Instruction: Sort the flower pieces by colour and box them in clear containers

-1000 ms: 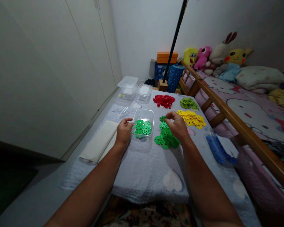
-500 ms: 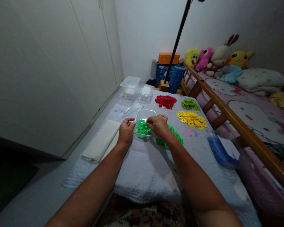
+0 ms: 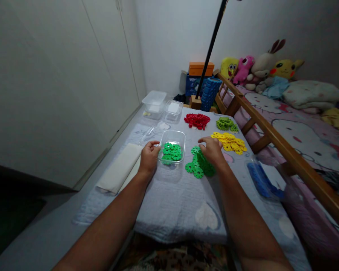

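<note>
A clear plastic box (image 3: 181, 136) holding dark green toothed discs sits on a quilted cloth (image 3: 172, 195). My left hand (image 3: 148, 157) grips the box's near-left edge, fingers curled on the rim. To the right of the box lies a loose pile of dark green discs (image 3: 196, 165). My right hand (image 3: 213, 150) rests on that pile, fingers bent down among the discs; whether it holds any is hidden.
Piles of red discs (image 3: 197, 120), light green discs (image 3: 226, 124) and yellow discs (image 3: 229, 142) lie beyond. Empty clear boxes (image 3: 158, 101) stand at the back left. Blue pieces (image 3: 260, 180) lie right. A folded white cloth (image 3: 119, 168) lies left; a wooden bed rail (image 3: 274, 139) runs along the right.
My right hand went from the green pile to over the box, then back to the pile. My left hand has kept its hold on the box edge.
</note>
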`<state>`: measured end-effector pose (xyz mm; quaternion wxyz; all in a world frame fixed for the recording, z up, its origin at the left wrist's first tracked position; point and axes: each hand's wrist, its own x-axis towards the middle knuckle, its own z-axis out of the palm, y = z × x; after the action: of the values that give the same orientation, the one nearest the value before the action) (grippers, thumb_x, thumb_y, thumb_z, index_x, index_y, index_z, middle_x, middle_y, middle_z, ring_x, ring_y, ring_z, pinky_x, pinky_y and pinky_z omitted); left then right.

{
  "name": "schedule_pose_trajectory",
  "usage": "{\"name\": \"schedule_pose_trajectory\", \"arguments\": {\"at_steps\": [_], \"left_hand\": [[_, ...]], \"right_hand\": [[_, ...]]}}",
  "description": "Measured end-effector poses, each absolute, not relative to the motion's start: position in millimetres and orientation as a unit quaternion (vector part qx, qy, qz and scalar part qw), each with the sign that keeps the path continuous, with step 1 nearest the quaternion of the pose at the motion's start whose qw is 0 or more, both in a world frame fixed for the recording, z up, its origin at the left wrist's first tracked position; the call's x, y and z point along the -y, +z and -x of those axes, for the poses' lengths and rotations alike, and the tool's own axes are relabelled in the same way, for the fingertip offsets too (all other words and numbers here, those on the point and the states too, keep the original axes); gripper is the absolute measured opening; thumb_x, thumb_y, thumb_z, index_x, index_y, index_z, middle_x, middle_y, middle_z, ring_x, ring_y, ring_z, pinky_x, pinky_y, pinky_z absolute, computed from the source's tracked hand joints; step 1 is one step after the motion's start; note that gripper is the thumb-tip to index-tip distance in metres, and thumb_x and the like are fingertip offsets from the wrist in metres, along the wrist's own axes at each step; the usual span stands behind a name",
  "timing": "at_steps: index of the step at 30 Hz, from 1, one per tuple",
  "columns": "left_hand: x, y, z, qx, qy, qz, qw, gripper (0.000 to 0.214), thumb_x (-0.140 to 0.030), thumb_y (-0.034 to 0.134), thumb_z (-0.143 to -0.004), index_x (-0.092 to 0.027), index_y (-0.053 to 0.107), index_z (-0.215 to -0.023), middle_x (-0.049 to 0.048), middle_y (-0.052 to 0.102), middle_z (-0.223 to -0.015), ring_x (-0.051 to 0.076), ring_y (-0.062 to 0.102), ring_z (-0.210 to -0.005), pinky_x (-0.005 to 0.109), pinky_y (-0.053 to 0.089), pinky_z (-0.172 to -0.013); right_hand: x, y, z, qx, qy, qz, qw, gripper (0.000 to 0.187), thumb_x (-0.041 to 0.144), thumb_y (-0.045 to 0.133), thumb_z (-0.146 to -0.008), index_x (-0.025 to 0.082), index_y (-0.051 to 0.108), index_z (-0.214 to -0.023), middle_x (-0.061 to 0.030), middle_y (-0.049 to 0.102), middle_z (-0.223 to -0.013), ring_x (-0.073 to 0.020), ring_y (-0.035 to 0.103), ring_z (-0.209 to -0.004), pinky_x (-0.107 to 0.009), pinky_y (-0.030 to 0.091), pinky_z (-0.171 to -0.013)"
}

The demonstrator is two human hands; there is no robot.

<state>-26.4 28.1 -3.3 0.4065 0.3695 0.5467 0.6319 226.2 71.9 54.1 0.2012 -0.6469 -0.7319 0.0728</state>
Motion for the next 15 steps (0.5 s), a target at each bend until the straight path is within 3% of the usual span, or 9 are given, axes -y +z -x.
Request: {"name": "schedule_pose_trajectory", "arguments": {"at_steps": [8,15], "left_hand": [[-26.6,-0.8,25.5,-0.545,0.634,-0.365,0.41,0.032,-0.034,0.07,-0.072,-0.018,0.065,-0.099,-0.007,0.049,-0.061,0.011,0.043,-0.053,0.023,0.032,-0.053],[-27.6,-2.2,26.4,-0.55,0.629,-0.367,0.409,0.034,-0.035,0.069,-0.071,-0.018,0.065,-0.1,-0.0063,0.05,-0.063,0.011,0.044,-0.054,0.023,0.032,-0.053]], "right_hand": [[-71.1,26.6,-230.8,0.719,0.037,0.687,0.098,0.032,0.04,0.062,-0.092,0.02,0.077,-0.111,-0.0176,0.068,-0.126,-0.0387,0.054,-0.122,-0.057,0.036,-0.104],[-73.4,19.3,-228.1,0.72,0.028,0.682,0.125,0.03,0.038,0.064,-0.091,0.024,0.077,-0.114,-0.014,0.069,-0.122,-0.0351,0.053,-0.12,-0.052,0.034,-0.104]]}}
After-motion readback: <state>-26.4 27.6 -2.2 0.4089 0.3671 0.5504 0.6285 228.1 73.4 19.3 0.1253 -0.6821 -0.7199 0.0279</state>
